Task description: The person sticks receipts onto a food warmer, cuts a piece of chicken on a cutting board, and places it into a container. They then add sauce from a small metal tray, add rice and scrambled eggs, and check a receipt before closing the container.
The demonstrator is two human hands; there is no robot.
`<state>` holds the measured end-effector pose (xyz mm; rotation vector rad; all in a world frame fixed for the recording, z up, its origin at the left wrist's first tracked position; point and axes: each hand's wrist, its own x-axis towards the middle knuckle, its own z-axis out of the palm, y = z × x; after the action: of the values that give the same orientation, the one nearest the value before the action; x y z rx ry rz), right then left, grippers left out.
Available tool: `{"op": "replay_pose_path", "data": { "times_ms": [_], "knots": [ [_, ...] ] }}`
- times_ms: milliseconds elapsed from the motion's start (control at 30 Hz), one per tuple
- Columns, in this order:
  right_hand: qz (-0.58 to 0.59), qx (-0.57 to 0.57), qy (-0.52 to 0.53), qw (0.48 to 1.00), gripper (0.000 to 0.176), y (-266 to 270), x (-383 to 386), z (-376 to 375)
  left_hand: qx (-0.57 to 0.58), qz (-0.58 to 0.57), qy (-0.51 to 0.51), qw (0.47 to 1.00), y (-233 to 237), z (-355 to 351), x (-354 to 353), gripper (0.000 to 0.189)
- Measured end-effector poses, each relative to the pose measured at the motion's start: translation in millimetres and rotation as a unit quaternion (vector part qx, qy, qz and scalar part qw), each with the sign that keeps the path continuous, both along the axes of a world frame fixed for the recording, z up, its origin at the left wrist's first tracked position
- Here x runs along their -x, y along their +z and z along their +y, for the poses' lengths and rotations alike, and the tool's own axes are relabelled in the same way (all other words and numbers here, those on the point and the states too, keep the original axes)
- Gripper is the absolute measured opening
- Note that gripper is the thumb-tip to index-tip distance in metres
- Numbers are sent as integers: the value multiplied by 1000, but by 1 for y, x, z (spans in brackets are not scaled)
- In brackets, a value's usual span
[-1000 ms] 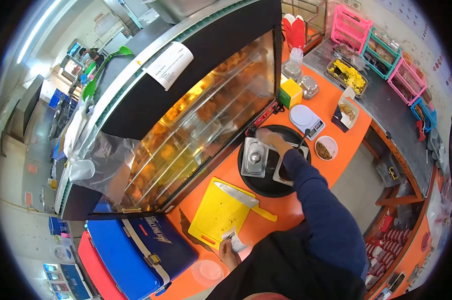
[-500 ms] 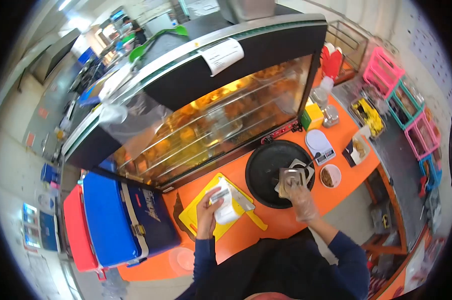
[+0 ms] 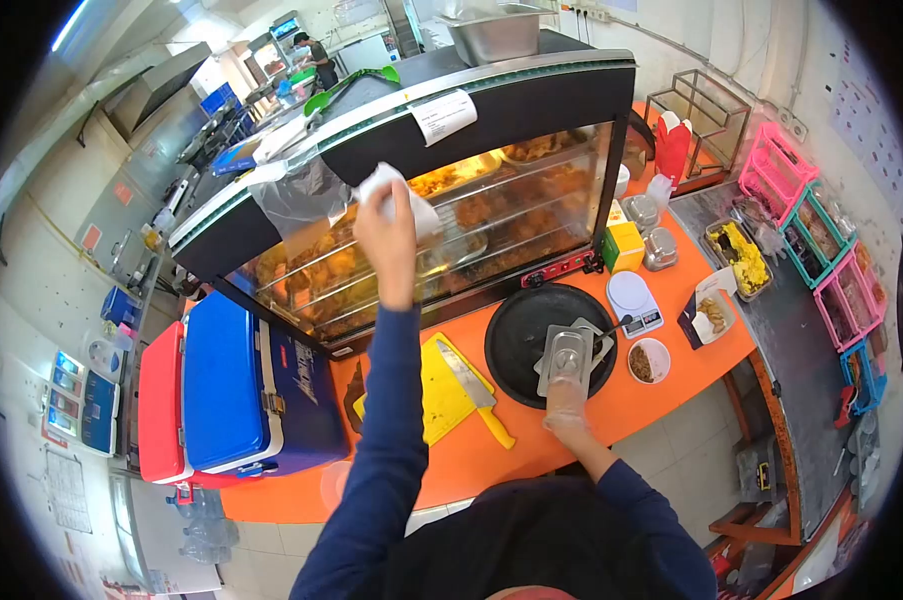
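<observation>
My left hand (image 3: 384,240) is raised in front of the display warmer (image 3: 471,190), its fingers closed on a white paper slip (image 3: 419,216). My right hand (image 3: 567,408), in a clear plastic glove, grips the near end of a rectangular steel lid (image 3: 571,352). Beneath the lid, a steel pan with a dark-handled utensil (image 3: 615,328) is partly hidden on a round black tray (image 3: 516,350). A knife (image 3: 471,385) with a yellow handle lies on the yellow cutting board (image 3: 433,405).
Right of the tray are a kitchen scale (image 3: 635,300), a bowl of brown food (image 3: 649,360) and an open paper box (image 3: 708,315). Blue and red coolers (image 3: 226,390) stand at the left. Another printed paper (image 3: 443,117) hangs on the warmer's top edge. A person (image 3: 316,62) stands far back.
My left hand has lifted the paper slip from above the cutting board up to the warmer, uncovering the knife. My right hand has moved slightly left and nearer with the steel lid, which has turned.
</observation>
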<state>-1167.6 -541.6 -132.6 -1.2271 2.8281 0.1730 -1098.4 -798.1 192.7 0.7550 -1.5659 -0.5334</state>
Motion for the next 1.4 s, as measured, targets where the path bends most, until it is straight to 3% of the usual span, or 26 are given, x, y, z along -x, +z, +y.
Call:
{"op": "replay_pose_path", "data": {
  "times_ms": [67,167,267,300,333,367,433,500,533,567,633,667,733,800,867,900,967,1000,1033,1067,1100,1133,1233,1267,1367,1400],
  "knots": [
    [-36,-38,1,999,22,22,-1,-2,5,-35,29,999,24,-19,30,42],
    [-137,16,-39,990,23,39,2,4,3,-85,105,991,40,-28,63,54],
    [-210,108,7,972,24,22,26,30,49,-35,95,994,23,-70,89,46],
    [-260,150,-70,951,25,82,31,47,-11,-1,-39,999,29,-57,89,33],
    [-270,141,-41,952,24,84,48,63,-76,94,-209,970,25,-51,91,23],
    [-276,134,-70,949,24,94,67,88,-19,93,-197,976,25,-24,92,18],
    [-237,187,-78,950,26,121,112,123,-70,103,-273,954,12,43,99,16],
    [-205,312,-133,918,27,113,171,175,-99,-44,-227,968,-26,127,110,16],
    [-236,359,-184,884,28,98,204,204,-89,-71,-230,967,-83,155,125,12],
    [-202,351,-205,891,28,78,243,227,-78,-98,-233,964,-139,184,140,11],
    [-66,281,-213,934,31,47,323,266,-285,-233,-301,880,-185,287,190,16],
    [-67,272,-204,938,31,44,359,280,-407,-97,-364,832,-232,331,222,17],
    [-135,355,-360,852,22,39,427,304,-464,-76,-350,810,-313,392,278,18],
    [-148,386,-346,842,20,0,505,326,-505,-74,-329,794,-384,427,306,18],
    [-117,374,-280,877,16,8,571,328,-337,-256,-255,869,-427,449,324,18],
    [-82,317,-225,918,15,31,596,321,-347,-256,-244,869,-430,461,331,18],
    [-40,274,-138,951,17,1,667,307,-430,-218,-145,864,-436,474,340,19],
    [-14,321,-95,942,19,-21,699,295,-410,-351,-138,831,-445,474,335,19],
    [9,366,-52,929,20,-35,725,281,-416,-349,-129,830,-445,477,339,19],
    [2,364,-42,931,20,-37,745,264,-422,-337,-133,831,-447,482,344,20],
    [-35,283,-58,957,21,-37,761,244,-426,-325,-137,833,-446,485,351,20],
    [-70,199,-71,975,23,-38,774,227,-357,-398,-110,838,-445,485,356,21],
    [-109,138,-50,983,26,-66,809,204,-334,-436,-52,834,-434,485,376,23],
    [-156,215,-71,961,29,-74,817,203,-333,-471,-38,816,-435,483,381,25],
    [-254,245,-42,935,42,-11,814,202,-354,-485,-27,799,-430,477,390,27],
    [-210,242,6,947,48,-6,818,203,-349,-493,-43,796,-432,475,390,25]
  ]
}}
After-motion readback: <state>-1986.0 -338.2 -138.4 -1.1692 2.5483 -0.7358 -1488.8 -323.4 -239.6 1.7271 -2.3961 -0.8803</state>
